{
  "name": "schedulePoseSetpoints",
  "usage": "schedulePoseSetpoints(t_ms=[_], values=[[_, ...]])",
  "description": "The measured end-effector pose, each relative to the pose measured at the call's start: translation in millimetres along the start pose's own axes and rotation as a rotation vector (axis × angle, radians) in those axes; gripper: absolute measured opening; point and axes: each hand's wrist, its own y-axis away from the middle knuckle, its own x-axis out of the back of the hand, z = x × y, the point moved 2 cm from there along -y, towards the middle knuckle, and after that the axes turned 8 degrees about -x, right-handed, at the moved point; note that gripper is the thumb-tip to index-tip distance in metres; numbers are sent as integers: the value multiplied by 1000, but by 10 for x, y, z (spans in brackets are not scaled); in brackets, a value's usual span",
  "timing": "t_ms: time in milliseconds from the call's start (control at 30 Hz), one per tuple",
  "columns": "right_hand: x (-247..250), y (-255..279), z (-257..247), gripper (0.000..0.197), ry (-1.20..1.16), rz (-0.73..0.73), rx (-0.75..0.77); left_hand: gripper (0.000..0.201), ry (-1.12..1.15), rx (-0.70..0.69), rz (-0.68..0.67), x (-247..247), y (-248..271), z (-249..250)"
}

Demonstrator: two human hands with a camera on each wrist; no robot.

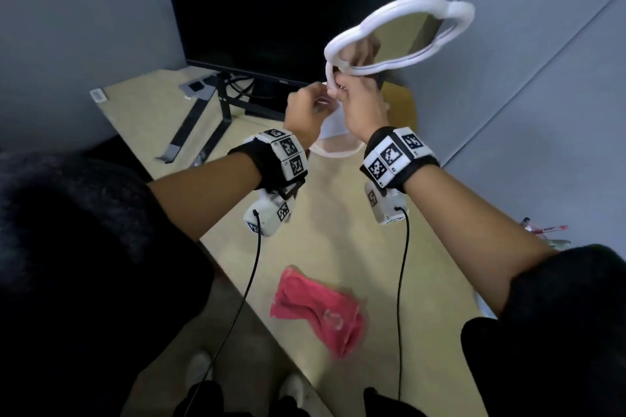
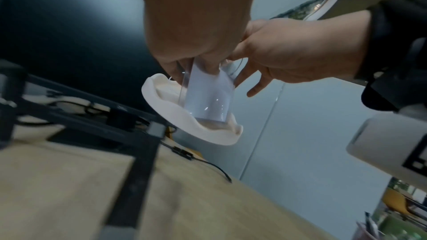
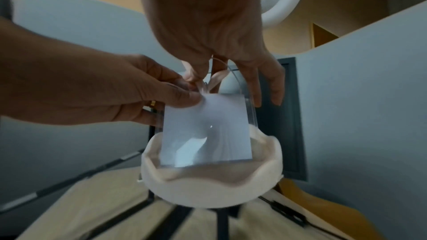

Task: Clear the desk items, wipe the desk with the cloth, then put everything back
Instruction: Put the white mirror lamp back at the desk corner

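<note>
A mirror [image 1: 399,30] with a puffy white cloud-shaped frame is held up in front of the monitor, tilted back. Below it hang its clear upright panel [image 3: 205,130] and wavy white base [image 3: 208,189], lifted off the desk. My right hand [image 1: 342,88] grips the white neck under the mirror, thumb and forefinger pinched, the other fingers hanging loose. From the left, my left hand [image 1: 321,100] pinches the top of the clear panel [image 2: 208,94] at the same joint. A crumpled pink cloth [image 1: 318,311] lies on the desk near the front edge.
A black monitor [image 1: 288,10] stands at the back of the beige desk [image 1: 338,230], with a black folding laptop stand [image 1: 203,118] to its left. A yellow object [image 1: 403,101] sits behind my hands. Pens [image 1: 542,230] show at the right edge. Grey partition walls enclose the desk.
</note>
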Motion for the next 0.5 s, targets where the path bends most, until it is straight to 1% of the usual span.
schedulePoseSetpoints(t_ms=[100, 200, 300, 367, 400, 500], values=[[-131, -134, -587, 14, -3, -30, -13, 16, -36, -20, 40, 558, -158, -110], [-342, -263, -1205, 14, -35, -29, 17, 18, -94, -33, 65, 1174, -258, -209], [-720, -463, -1774, 16, -14, -50, 34, 31, -143, -14, 69, 1835, -303, -370], [-1003, -625, -2056, 16, -33, -49, 60, 45, -199, 40, 67, 2258, -278, -526], [-1145, -692, -2172, 17, -41, -48, 64, 48, -230, 62, 69, 2471, -236, -622], [-1621, -887, -2419, 26, -31, -57, 62, 50, -327, 113, 66, 3076, -28, -1009]])
